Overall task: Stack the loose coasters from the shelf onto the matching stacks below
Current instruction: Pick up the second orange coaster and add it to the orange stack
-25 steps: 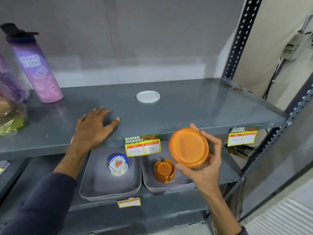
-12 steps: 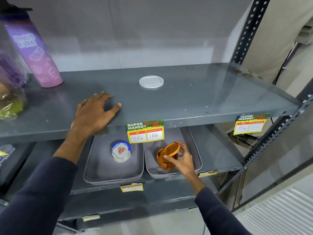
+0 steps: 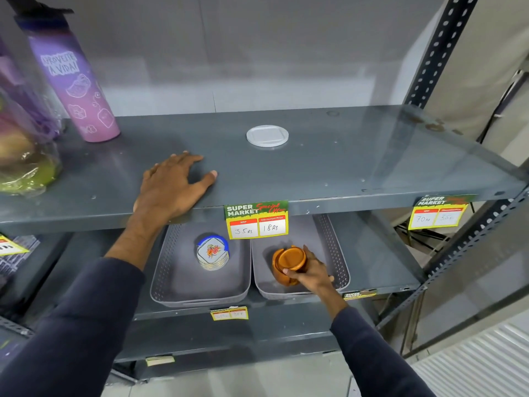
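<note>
A grey metal shelving unit (image 3: 329, 167) stands against a plain grey wall (image 3: 243, 47), its black perforated upright (image 3: 438, 50) at the right. Beyond it hangs a beige wall (image 3: 492, 38) with dark cables (image 3: 499, 104). Pale ribbed flooring (image 3: 472, 365) shows at lower right

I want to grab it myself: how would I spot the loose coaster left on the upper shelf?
Find the grey upper shelf. The white coaster lies flat mid-shelf, right of the purple bottle, beyond the left hand. It is the only white disc there.
</note>
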{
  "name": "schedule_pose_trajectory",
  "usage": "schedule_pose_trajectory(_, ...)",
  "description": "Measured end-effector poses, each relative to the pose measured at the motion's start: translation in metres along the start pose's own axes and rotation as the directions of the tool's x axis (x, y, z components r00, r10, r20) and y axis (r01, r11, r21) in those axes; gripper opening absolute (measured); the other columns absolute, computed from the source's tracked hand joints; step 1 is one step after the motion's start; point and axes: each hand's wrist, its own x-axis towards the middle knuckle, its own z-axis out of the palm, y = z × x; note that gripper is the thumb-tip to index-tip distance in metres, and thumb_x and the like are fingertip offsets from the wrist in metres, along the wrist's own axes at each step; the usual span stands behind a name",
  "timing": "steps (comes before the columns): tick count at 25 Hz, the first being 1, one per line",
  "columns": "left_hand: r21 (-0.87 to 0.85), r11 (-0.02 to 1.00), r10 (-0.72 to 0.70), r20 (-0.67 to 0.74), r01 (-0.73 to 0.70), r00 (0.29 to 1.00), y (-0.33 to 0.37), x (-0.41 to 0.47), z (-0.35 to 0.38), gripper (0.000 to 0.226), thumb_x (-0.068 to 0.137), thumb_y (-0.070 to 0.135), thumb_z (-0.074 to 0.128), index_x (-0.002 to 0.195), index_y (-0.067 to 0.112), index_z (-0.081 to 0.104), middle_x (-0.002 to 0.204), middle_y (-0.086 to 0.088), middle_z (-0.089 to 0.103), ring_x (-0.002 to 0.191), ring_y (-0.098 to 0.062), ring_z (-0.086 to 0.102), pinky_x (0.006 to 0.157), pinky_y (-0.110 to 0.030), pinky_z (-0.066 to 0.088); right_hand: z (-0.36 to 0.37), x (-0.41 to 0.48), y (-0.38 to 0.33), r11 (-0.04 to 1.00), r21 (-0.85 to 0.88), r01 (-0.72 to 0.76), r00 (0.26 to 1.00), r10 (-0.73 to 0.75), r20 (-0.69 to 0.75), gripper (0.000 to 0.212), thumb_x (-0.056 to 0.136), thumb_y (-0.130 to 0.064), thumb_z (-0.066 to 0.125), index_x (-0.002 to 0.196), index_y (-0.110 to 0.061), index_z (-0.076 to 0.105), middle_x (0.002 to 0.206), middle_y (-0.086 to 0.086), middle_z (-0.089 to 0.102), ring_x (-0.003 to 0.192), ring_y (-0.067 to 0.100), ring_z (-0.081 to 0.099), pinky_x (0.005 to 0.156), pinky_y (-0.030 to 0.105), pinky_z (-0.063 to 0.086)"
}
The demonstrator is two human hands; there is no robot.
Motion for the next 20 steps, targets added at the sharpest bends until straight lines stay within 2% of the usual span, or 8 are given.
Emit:
schedule_pose_trajectory(3,-0.001,1.0,-0.003,0.002,0.003,1.0,0.001,-0.001,0.0,0.067,0.089,0.071,0.042,0.144,0.032,0.047,0.16,0.002,0.037,0.149,-0.022,0.029,0.119,-0.05,0.021,0.0,-0.002,-0.001,0.997,-0.072,-0.027,0.999,0.03,0.033,0.127,0.062,-0.071,0.078,0.16,-0.029,0.009,0.156,0.005,0.044,0.144,0.039,0.038,0.117,0.051,0.035)
schedule_pose_trajectory(7,0.004,1.0,0.0,0.005,0.0,1.0,0.001,-0.001,-0.001,0.067,0.09,0.07,0.042,0.145,0.032,0.046,0.16,0.001,0.037,0.149,-0.022,0.029,0.119,-0.05,0.021,0.001,-0.009,-0.011,0.982,-0.178,-0.057,0.995,0.071,0.071,0.121,0.08,-0.066,0.069,0.159,-0.026,-0.014,0.168,0.001,0.02,0.151,0.04,0.02,0.119,0.06,0.019)
schedule_pose_trajectory(11,-0.001,1.0,-0.001,0.006,0.001,1.0,0.001,-0.001,-0.001,0.068,0.089,0.071,0.042,0.144,0.032,0.047,0.16,0.001,0.037,0.148,-0.023,0.03,0.119,-0.05,0.022,0.002,-0.009,-0.011,0.979,-0.195,-0.06,0.995,0.075,0.069,0.119,0.083,-0.066,0.066,0.157,-0.026,-0.018,0.17,-0.001,0.012,0.152,0.04,0.017,0.118,0.067,0.011)
schedule_pose_trajectory(16,0.002,1.0,-0.006,0.014,0.006,1.0,0.001,-0.001,-0.003,0.068,0.089,0.071,0.042,0.145,0.032,0.046,0.16,0.001,0.036,0.149,-0.023,0.029,0.12,-0.05,0.021,-0.002,-0.016,-0.017,0.985,-0.173,-0.027,1.0,0.028,0.0,0.113,0.081,-0.068,0.066,0.16,-0.028,-0.005,0.17,0.0,0.007,0.153,0.038,0.014,0.117,0.07,0.007)
schedule_pose_trajectory(18,0.009,1.0,-0.004,0.017,0.004,1.0,0.001,-0.001,-0.002,0.068,0.09,0.071,0.041,0.146,0.032,0.045,0.16,0.001,0.035,0.149,-0.023,0.028,0.119,-0.051,0.021,-0.01,-0.033,-0.027,0.996,-0.065,0.068,0.981,-0.078,-0.175,0.101,0.084,-0.062,0.067,0.16,-0.026,0.011,0.168,0.0,0.015,0.153,0.034,0.017,0.118,0.071,0.009)
schedule_pose_trajectory(19,0.013,1.0,-0.005,0.02,0.005,1.0,0.001,-0.001,-0.001,0.068,0.09,0.07,0.041,0.146,0.031,0.045,0.161,0.001,0.035,0.149,-0.024,0.028,0.12,-0.051,0.021,-0.014,-0.048,-0.034,0.986,0.007,0.168,0.944,-0.159,-0.289,0.089,0.086,-0.054,0.069,0.157,-0.027,0.022,0.164,0.002,0.026,0.149,0.031,0.026,0.119,0.07,0.018)
schedule_pose_trajectory(20,0.02,1.0,-0.003,0.022,0.002,1.0,0.001,0.0,0.0,0.068,0.09,0.07,0.041,0.146,0.031,0.044,0.161,0.0,0.034,0.149,-0.024,0.028,0.12,-0.051,0.021,-0.021,-0.064,-0.041,0.948,0.063,0.313,0.871,-0.26,-0.416,0.075,0.088,-0.044,0.072,0.152,-0.028,0.036,0.154,0.004,0.041,0.14,0.026,0.041,0.113,0.065,0.034)
